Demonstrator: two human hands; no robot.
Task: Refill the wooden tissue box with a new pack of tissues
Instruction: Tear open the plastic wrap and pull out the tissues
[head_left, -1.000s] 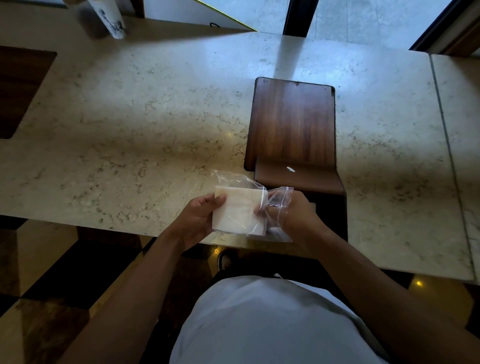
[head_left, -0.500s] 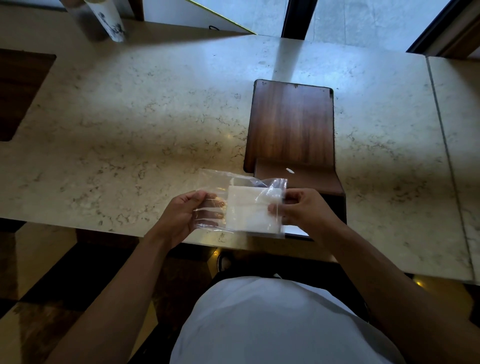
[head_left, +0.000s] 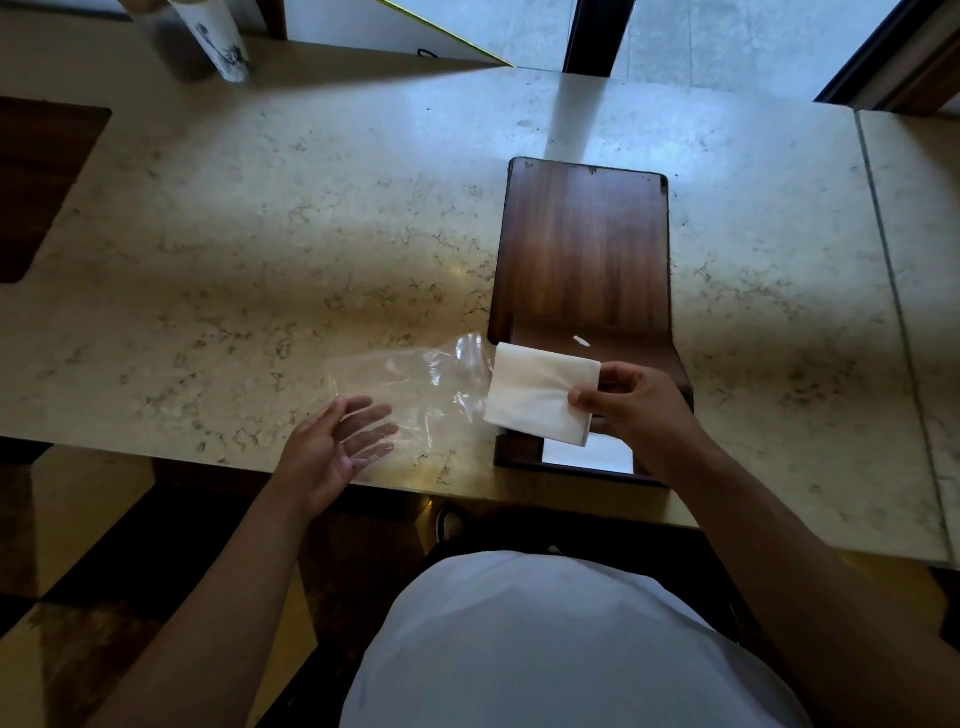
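Observation:
A dark wooden tissue box (head_left: 522, 449) stands at the near edge of the marble table, its hinged lid (head_left: 582, 249) lying open and flat behind it. My right hand (head_left: 631, 410) grips a white stack of tissues (head_left: 537, 400) by its right edge, just above the box's open front. A white surface shows inside the box below the stack. The empty clear plastic wrapper (head_left: 405, 379) lies on the table to the left of the stack. My left hand (head_left: 332, 447) hovers palm-up at the wrapper's near end, fingers spread and holding nothing.
The beige marble table (head_left: 260, 234) stretches left and right; a seam runs down its right part. A white cylindrical object (head_left: 218, 41) stands at the far left. A dark recess (head_left: 36, 176) cuts the table's left side. My white shirt fills the bottom.
The tissue stack came out of the plastic wrapper and moved right over the box in my right hand. My left hand let go of the wrapper, which now lies on the table.

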